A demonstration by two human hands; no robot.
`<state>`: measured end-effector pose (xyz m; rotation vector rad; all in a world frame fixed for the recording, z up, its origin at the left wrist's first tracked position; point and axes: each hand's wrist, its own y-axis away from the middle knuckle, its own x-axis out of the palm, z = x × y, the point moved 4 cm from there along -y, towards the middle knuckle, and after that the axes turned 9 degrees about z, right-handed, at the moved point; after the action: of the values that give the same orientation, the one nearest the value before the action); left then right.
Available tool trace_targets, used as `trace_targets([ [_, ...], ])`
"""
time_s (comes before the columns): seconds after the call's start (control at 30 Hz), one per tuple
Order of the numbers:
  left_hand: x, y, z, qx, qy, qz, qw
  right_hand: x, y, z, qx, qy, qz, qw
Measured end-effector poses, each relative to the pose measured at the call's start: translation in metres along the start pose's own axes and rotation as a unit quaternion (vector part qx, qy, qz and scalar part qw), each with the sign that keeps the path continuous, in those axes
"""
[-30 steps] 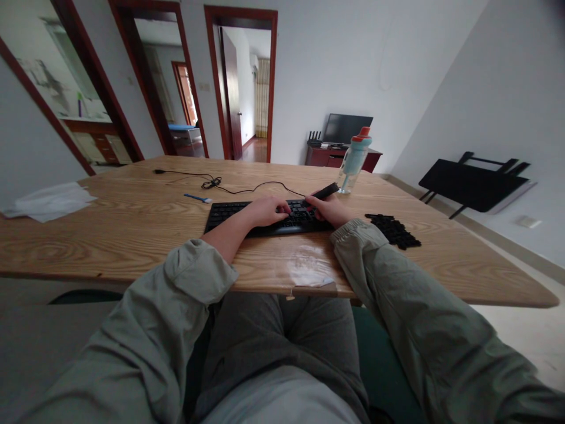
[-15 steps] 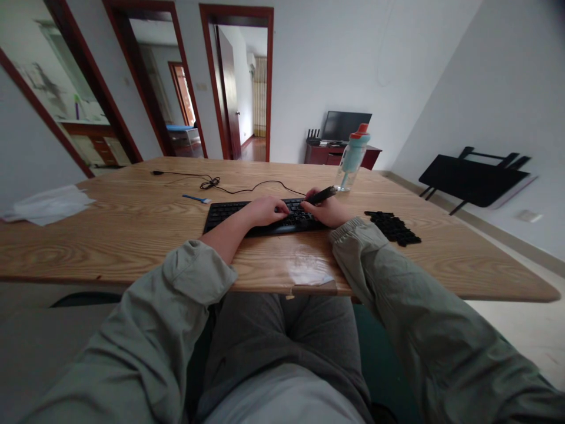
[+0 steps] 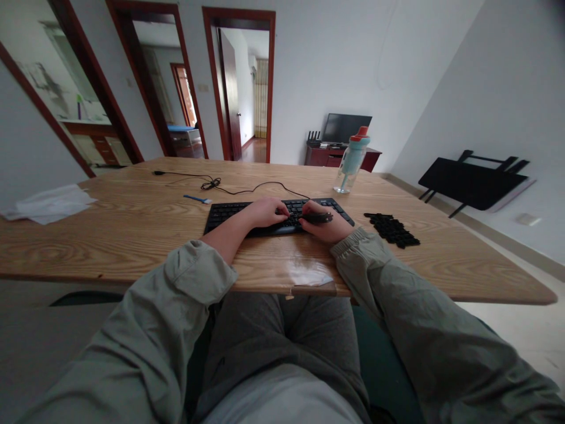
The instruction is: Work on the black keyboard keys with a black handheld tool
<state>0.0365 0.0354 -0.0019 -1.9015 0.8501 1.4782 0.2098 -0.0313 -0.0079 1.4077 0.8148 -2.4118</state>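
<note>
A black keyboard [image 3: 229, 213] lies on the wooden table in front of me, with the key area between my hands partly bared. My left hand [image 3: 267, 212] rests over its middle, thumb and fingers curled together at the keys; what they pinch, if anything, is too small to make out. Closed around a black-handled tool [image 3: 318, 218], my right hand [image 3: 329, 225] is over the keyboard's right half. The tool lies nearly level, its tip hidden by the fingers near the keys. Loose black keycaps [image 3: 392, 229] are grouped on the table to the right.
Behind the keyboard stands a clear bottle [image 3: 351, 162] with a red and teal lid. The keyboard's cable [image 3: 247, 191] runs along the back left, near a small blue brush [image 3: 197, 199]. White tissue [image 3: 48, 203] lies far left. The table's front edge [image 3: 154, 281] is close to me.
My right hand has tipped the tool from pointing up and away to nearly level, its handle end dropping towards me. My left hand has stayed almost in place.
</note>
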Motion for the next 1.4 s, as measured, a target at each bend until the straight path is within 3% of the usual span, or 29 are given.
trace_targets([
  [0.37,0.000,-0.001,0.000,-0.004,-0.002,0.002,1.000,0.012,0.002,0.029,-0.021,0.179,0.024,0.983],
  [0.8,0.000,-0.001,0.009,-0.042,0.002,-0.029,0.999,0.006,-0.021,0.009,0.013,0.031,-0.033,0.999],
  [1.17,0.000,-0.003,0.006,-0.037,0.011,-0.029,0.999,-0.006,-0.051,-0.001,0.074,-0.003,0.026,0.997],
  [1.4,0.002,-0.008,0.004,-0.033,0.034,-0.031,0.998,-0.005,-0.062,-0.012,0.068,-0.027,0.066,0.995],
])
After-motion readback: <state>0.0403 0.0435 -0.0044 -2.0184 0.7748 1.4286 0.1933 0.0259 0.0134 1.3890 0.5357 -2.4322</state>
